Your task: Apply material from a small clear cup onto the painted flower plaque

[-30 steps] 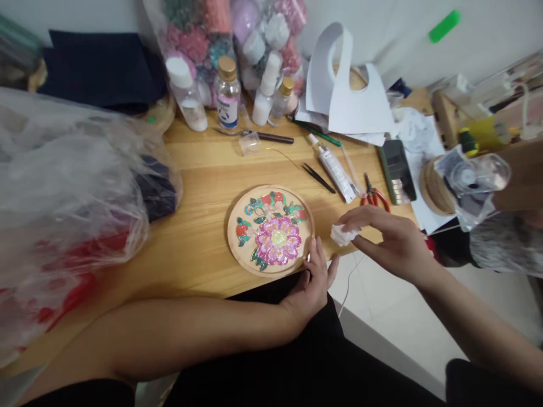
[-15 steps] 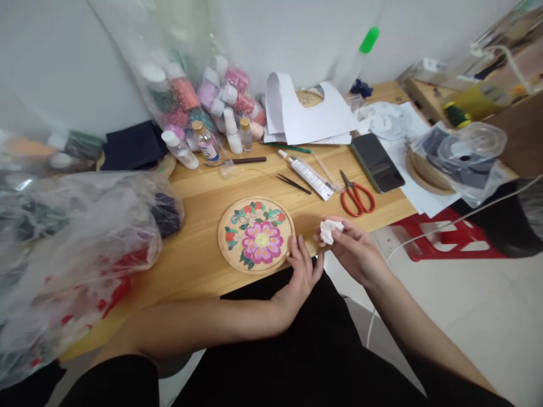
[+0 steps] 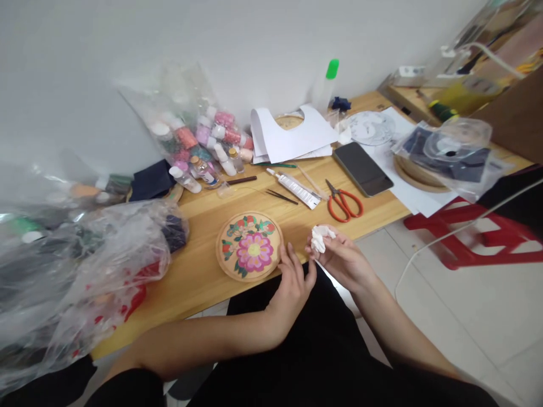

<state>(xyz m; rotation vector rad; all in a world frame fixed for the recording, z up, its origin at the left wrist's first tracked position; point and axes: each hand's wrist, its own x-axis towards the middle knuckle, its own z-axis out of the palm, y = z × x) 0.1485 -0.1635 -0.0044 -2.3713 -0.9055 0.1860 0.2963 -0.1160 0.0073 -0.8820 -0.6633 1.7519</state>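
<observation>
A round wooden disc (image 3: 219,257) decorated with a pink flower, red buds and green leaves lies flat on the table near its front edge. My left hand (image 3: 292,282) rests at the disc's right edge with its fingers stretched out and apart, holding nothing. To the right, over the table edge, my right hand (image 3: 341,257) pinches a crumpled white tissue (image 3: 321,238) between thumb and fingers. Beyond the hands lie red-handled pliers (image 3: 344,204), a white glue tube (image 3: 299,189) and black tweezers (image 3: 282,196).
A phone (image 3: 363,168) lies right of the pliers. Small bottles (image 3: 206,172) and a bag of coloured jars (image 3: 186,135) stand along the wall. Plastic bags (image 3: 97,265) cover the table's left. A red stool (image 3: 466,237) is on the floor, with a white cable (image 3: 445,240) hanging across.
The camera view has tilted and shifted, so the whole scene sits a little differently. Both hands keep about the same place by the disc, and the right still holds the tissue.
</observation>
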